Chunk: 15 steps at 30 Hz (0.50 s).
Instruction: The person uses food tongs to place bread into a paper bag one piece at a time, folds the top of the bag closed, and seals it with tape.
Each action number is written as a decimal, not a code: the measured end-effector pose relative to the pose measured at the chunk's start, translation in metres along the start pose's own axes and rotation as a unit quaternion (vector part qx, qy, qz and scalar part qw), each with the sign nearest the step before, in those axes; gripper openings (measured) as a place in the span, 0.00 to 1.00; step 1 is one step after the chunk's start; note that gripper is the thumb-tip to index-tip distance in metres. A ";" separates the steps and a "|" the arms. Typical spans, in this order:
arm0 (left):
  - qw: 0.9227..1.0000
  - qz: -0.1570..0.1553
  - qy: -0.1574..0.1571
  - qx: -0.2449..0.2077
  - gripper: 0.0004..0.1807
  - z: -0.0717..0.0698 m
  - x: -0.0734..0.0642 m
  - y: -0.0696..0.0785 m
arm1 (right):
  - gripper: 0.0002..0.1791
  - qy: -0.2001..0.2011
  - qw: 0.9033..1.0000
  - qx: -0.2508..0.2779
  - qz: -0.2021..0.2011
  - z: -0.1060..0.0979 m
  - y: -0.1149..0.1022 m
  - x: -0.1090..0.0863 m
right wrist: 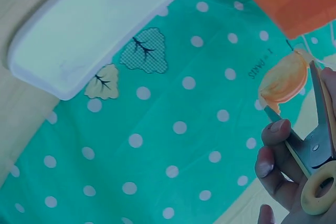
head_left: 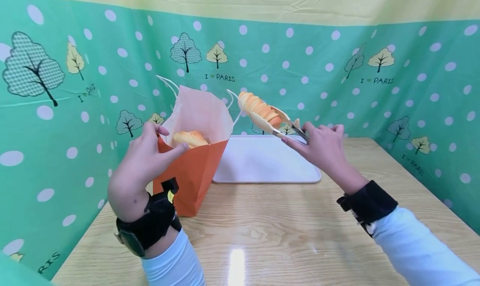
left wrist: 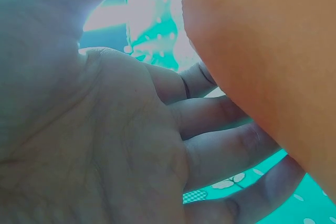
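Observation:
My left hand (head_left: 142, 165) grips the near rim of an orange paper bag (head_left: 195, 177), thumb at the front edge. In the left wrist view the fingers reach along the bag's orange side (left wrist: 262, 51). Inside the bag's open mouth a golden bread (head_left: 189, 139) shows, partly hidden by the front wall. My right hand (head_left: 324, 146) holds food tongs (head_left: 298, 132), whose tips clasp a ridged, spiral bread roll (head_left: 259, 108). This roll hangs in the air just right of the bag's mouth. In the right wrist view the tongs (right wrist: 318, 145) have a ring-shaped handle piece.
A white tray (head_left: 266, 161) lies on the wooden table (head_left: 262, 223) behind and right of the bag. White cord handles (head_left: 233, 95) stand up from the bag's rim. A green dotted curtain (head_left: 285, 48) encloses the back and sides.

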<state>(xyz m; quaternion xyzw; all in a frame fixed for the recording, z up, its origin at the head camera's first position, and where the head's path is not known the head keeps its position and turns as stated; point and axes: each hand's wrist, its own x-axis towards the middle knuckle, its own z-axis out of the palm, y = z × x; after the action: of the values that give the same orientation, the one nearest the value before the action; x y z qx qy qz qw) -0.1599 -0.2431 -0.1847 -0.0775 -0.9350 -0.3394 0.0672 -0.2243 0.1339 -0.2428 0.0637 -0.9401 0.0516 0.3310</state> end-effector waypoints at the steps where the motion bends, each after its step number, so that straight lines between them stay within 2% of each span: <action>1: 1.000 0.001 0.000 0.000 0.39 0.000 0.001 -0.001 | 0.36 -0.001 1.000 0.002 0.003 -0.002 -0.002 0.002; 5: 1.000 0.002 -0.002 0.000 0.39 0.000 0.001 -0.002 | 0.37 -0.002 1.000 0.010 0.009 -0.011 -0.008 0.008; 15: 1.000 -0.002 -0.009 -0.008 0.37 0.000 0.000 0.000 | 0.37 0.027 0.999 0.030 0.014 -0.032 -0.017 0.017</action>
<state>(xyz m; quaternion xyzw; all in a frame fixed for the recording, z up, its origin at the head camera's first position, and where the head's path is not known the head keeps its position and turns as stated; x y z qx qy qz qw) -0.1602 -0.2432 -0.1842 -0.0792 -0.9329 -0.3465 0.0574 -0.2155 0.1198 -0.2060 0.0590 -0.9294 0.0860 0.3539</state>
